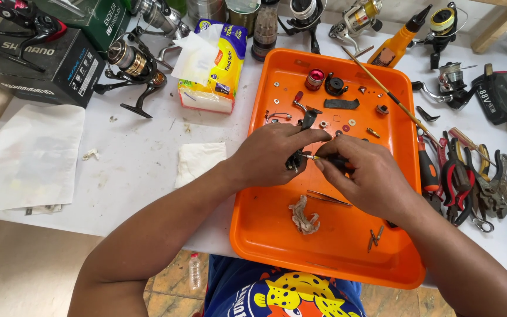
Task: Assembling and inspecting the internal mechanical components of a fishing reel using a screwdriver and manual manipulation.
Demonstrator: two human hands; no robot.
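Observation:
Over the orange tray (265,229), my left hand (271,154) grips a small black fishing-reel body (296,159), mostly hidden by the fingers. My right hand (365,176) pinches a thin tool with a brass tip (310,157) that touches the reel body; its handle is hidden in the palm. On the tray lie several small screws and washers, a red spool part (314,79), a black round part (335,86), a flat black strip (341,104), tweezers (328,198) and a crumpled dirty wad (304,216).
Pliers and cutters (462,176) lie right of the tray. A thin rod (382,88) crosses the tray's far right corner. A tissue pack (209,67), a folded tissue (198,159), several reels (133,61) and black boxes (42,64) are at the left and back. White paper (27,155) lies at left.

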